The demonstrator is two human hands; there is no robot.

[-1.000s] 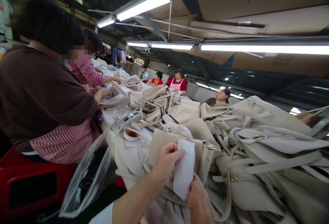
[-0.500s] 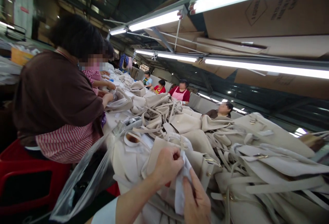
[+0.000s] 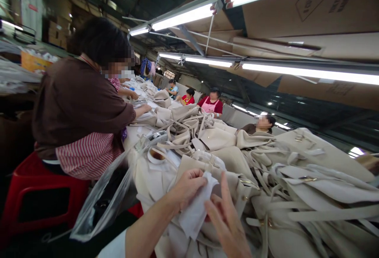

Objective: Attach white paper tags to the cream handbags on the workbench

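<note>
On the left a co-worker in a brown top [image 3: 79, 104] sits on a red stool [image 3: 38, 198] & leans over the long table. A clear plastic bag [image 3: 103, 198] hangs by the table edge, w/ a small white dish [image 3: 156, 155] a bit above it.

Next comes the left hand [image 3: 188, 187]. Its fingers are curled tight & pinch the top of a white cloth [image 3: 195, 210]. A sec ago the cloth hung flat & tall between both hands. Now it's bunched up, lower, pressed vs. the beige handbag [image 3: 204, 171] in front. Looks like wiping the bag is under way, not just holding the cloth.

The right hand [image 3: 227, 222] was gripping the cloth's bottom edge. Now its fingers are spread apart & straight, just beside the cloth; can't tell if they touch it.

To the right, a big pile of beige bags & straps [image 3: 310, 183] covers the table.
</note>
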